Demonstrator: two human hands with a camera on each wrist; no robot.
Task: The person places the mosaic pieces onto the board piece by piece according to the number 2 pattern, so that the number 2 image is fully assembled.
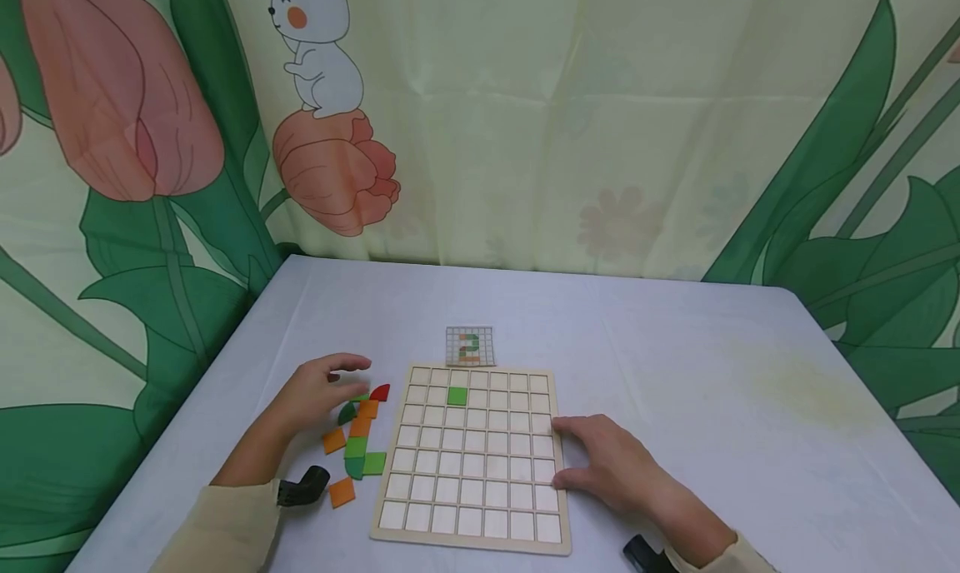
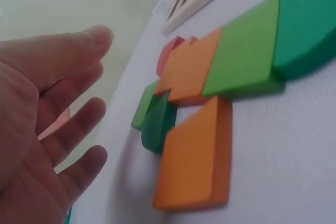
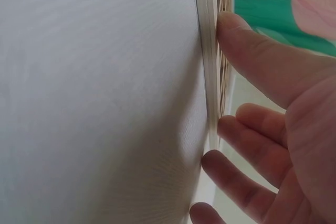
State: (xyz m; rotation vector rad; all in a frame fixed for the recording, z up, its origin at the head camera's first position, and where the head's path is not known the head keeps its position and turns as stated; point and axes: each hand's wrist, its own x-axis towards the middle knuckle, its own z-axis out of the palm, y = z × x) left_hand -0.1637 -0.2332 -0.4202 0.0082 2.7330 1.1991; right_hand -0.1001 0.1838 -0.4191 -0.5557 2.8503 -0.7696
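Note:
My left hand [image 1: 311, 396] hovers over the far end of a loose group of coloured blocks, its fingers spread and holding nothing. Close by it are a red quarter-round block [image 1: 381, 392], a dark green rounded block [image 1: 347, 413] and an orange square block [image 2: 194, 156]. At the right edge of the wooden grid board [image 1: 467, 548], my right hand [image 1: 603, 460] rests its thumb and fingertips on the frame. In the right wrist view those fingers are relaxed along the board's rim [image 3: 210, 77]. One green square block [image 1: 457, 396] sits in a cell near the board's far side.
A small pattern card [image 1: 469, 346] with a coloured figure on a grid lies just beyond the board. More orange and green blocks [image 1: 356, 447] lie left of the board, some touching. A printed curtain [image 1: 487, 123] hangs behind the white-covered table [image 1: 675, 373].

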